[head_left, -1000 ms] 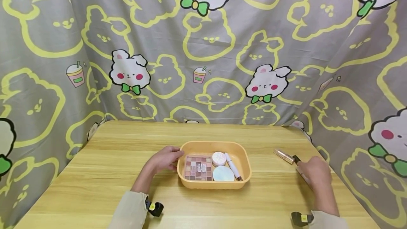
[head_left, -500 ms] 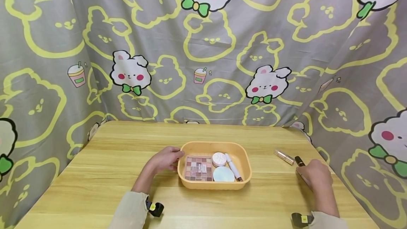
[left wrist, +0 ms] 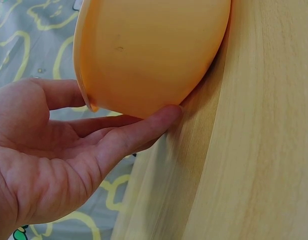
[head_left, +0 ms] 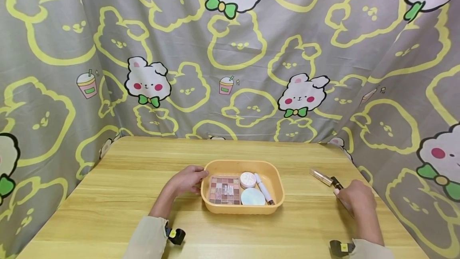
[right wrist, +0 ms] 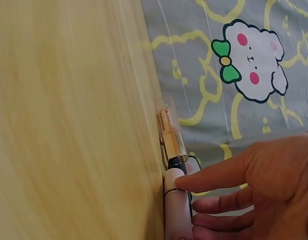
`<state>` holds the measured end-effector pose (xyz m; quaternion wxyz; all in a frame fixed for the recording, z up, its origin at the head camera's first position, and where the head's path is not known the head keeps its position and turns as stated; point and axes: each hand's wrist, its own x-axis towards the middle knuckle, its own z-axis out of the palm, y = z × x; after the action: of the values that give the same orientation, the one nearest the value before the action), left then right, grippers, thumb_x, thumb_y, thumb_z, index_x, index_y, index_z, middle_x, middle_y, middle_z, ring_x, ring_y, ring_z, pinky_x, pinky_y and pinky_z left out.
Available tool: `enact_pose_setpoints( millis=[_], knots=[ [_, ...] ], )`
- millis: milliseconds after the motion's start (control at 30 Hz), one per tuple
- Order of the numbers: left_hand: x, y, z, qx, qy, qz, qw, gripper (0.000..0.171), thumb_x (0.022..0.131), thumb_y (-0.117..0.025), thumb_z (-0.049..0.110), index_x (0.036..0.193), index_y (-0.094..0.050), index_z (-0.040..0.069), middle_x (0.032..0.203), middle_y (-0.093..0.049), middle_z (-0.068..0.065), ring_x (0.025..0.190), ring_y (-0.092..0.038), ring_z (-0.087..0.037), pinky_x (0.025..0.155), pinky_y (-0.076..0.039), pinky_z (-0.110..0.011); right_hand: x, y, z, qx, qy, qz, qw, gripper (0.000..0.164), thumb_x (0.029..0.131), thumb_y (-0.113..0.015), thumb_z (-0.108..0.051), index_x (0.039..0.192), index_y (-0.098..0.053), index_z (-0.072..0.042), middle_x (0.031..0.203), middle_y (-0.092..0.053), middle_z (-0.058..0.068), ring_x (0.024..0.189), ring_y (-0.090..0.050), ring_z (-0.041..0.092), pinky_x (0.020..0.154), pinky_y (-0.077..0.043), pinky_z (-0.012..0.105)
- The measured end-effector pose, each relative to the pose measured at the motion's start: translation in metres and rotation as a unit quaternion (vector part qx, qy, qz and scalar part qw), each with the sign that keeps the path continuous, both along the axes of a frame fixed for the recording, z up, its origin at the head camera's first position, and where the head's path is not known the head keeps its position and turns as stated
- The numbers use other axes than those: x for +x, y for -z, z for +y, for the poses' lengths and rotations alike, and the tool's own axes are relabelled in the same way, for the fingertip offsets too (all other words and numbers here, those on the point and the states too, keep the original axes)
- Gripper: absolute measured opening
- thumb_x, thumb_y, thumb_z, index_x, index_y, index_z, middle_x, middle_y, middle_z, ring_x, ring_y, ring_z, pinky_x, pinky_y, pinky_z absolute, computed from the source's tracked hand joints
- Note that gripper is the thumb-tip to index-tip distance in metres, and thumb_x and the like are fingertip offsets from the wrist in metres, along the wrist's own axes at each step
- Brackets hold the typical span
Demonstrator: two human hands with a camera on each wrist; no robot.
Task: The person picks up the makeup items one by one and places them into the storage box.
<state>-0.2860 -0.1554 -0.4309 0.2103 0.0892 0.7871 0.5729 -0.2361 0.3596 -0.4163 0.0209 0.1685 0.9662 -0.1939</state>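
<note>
A person's two hands work at a light wood-grain worktop (head_left: 151,171). In the middle stands a shallow, rounded rectangular orange plastic tray (head_left: 242,210). The left hand (head_left: 187,179) grasps the tray's left end, its thumb at the rim and its other fingers against the outer wall below.

Inside the tray, at the left, lies a square makeup palette (head_left: 224,190) with a grid of pink, brown and beige shades and white lettering. To its right are a small round white-topped pot (head_left: 248,180) and, nearer the person, a larger round pale blue-white compact (head_left: 253,196). A slim white tube with a brown end (head_left: 264,189) slants along their right side.

Well to the right of the tray, the right hand (head_left: 357,197) pinches a pale pink cylindrical tube with a thin dark band (right wrist: 178,215) between thumb and fingers; whether it is off the worktop is hard to tell. A glossy black tube (head_left: 336,182), partly hidden, is just beside it. Beyond lies a clear and gold tube (head_left: 321,177). A grey curtain with rabbit drawings (head_left: 248,31) hangs behind.
</note>
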Motion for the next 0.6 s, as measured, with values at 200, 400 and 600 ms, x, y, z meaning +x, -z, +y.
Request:
enact_pose_setpoints(
  millis=[200,400,600],
  knots=[
    [-0.001,0.001,0.000,0.002,0.002,0.003,1.0000,0.042,0.108,-0.043,0.021,0.132,-0.054,-0.012,0.114,-0.065,-0.021,0.097,-0.067,-0.020,0.079,-0.062,-0.039,-0.001,0.000,-0.004,0.005,-0.015,0.009,1.000,0.038,0.087,-0.069,-0.028,0.086,-0.059,0.008,0.081,-0.058,0.027,0.074,-0.057,0.039,0.061,-0.050,0.047],
    [-0.001,0.002,0.000,-0.003,-0.008,-0.001,1.0000,0.043,0.108,-0.044,0.020,0.134,-0.054,-0.012,0.114,-0.067,-0.021,0.096,-0.068,-0.020,0.078,-0.062,-0.039,0.002,-0.003,-0.009,-0.014,-0.011,-0.014,1.000,0.030,0.085,-0.070,-0.024,0.077,-0.059,0.003,0.074,-0.054,0.019,0.069,-0.054,0.033,0.056,-0.047,0.039],
    [-0.001,0.002,0.001,-0.007,-0.014,-0.003,0.9999,0.043,0.108,-0.044,0.020,0.136,-0.053,-0.012,0.115,-0.067,-0.021,0.098,-0.068,-0.021,0.079,-0.062,-0.039,0.003,-0.004,-0.012,-0.027,-0.016,-0.020,0.999,0.027,0.081,-0.072,-0.021,0.075,-0.059,0.002,0.073,-0.055,0.018,0.068,-0.053,0.032,0.056,-0.046,0.038]
  ],
)
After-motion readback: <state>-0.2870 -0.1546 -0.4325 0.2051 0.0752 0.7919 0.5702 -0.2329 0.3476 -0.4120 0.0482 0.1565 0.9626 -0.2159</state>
